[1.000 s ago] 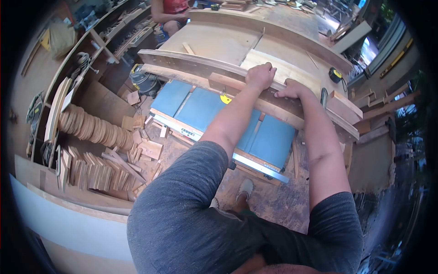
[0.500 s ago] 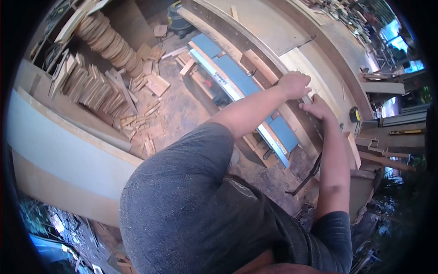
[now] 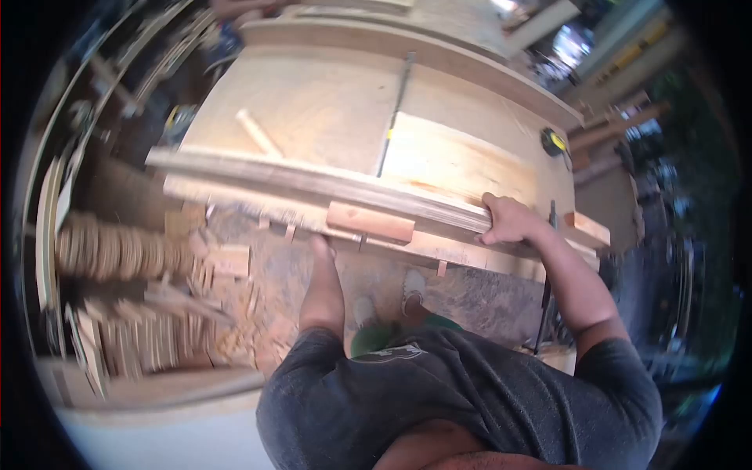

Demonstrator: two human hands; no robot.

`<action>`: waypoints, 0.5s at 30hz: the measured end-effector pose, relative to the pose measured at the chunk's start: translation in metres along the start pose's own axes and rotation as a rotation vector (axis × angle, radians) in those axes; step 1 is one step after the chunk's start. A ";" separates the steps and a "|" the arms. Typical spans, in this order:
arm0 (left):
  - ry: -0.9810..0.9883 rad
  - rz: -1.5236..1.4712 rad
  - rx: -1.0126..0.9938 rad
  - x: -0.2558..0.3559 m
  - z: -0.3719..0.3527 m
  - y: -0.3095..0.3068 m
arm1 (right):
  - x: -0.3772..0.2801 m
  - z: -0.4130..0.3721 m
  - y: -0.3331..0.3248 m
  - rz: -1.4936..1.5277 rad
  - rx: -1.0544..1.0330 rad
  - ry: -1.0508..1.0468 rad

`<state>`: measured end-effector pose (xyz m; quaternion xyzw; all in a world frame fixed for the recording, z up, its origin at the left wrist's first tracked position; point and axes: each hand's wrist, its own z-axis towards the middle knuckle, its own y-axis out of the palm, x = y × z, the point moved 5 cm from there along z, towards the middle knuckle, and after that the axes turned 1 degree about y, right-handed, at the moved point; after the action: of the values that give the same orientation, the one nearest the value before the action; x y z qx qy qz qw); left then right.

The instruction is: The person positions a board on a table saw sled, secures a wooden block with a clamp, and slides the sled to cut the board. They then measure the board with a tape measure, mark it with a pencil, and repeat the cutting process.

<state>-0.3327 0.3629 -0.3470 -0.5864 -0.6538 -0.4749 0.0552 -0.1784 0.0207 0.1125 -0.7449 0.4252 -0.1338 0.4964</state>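
Note:
My right hand (image 3: 505, 219) grips the long upright board (image 3: 313, 186) along the bench's near side, thumb in front and fingers over the top edge. My left hand (image 3: 322, 246) is low at the underside of the wooden front rail (image 3: 251, 209), its fingers mostly hidden. Between the hands, a reddish wood block (image 3: 370, 222) sits against the front of the bench. Behind the board, a pale wood panel (image 3: 458, 160) lies on the benchtop (image 3: 321, 90), beside a thin dark metal strip (image 3: 397, 110).
A tape measure (image 3: 553, 142) lies at the right; a loose wood stick (image 3: 258, 133) lies at the left. Stacked round wooden discs (image 3: 117, 249), upright boards (image 3: 149, 337) and offcuts (image 3: 254, 333) occupy the left floor. Another person's arm (image 3: 243, 8) shows at the far left.
The view has turned to face the bench. My hands, close together earlier, are now apart, the left lowered to the front rail. The long blue-topped piece no longer shows.

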 end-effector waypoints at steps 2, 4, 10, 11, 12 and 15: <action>-0.069 -0.119 -0.097 0.013 0.030 0.047 | 0.007 0.001 0.001 0.024 0.037 0.011; -0.142 0.084 -0.126 0.014 0.046 0.046 | 0.007 0.000 0.003 0.045 0.018 -0.015; -0.318 1.071 -0.343 0.000 0.013 -0.051 | 0.009 0.002 0.002 0.004 -0.065 -0.050; -0.270 1.208 -0.462 0.009 -0.029 -0.037 | 0.010 0.002 0.000 0.026 -0.060 -0.040; -0.217 1.345 -0.584 0.023 -0.093 -0.012 | 0.010 0.003 0.001 0.034 -0.081 -0.048; -0.320 1.335 -0.954 0.053 -0.202 0.046 | 0.020 0.010 -0.007 0.030 -0.112 -0.048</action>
<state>-0.4093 0.2563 -0.1782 -0.8714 0.1022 -0.4793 -0.0231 -0.1567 0.0131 0.1094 -0.7678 0.4313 -0.0845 0.4661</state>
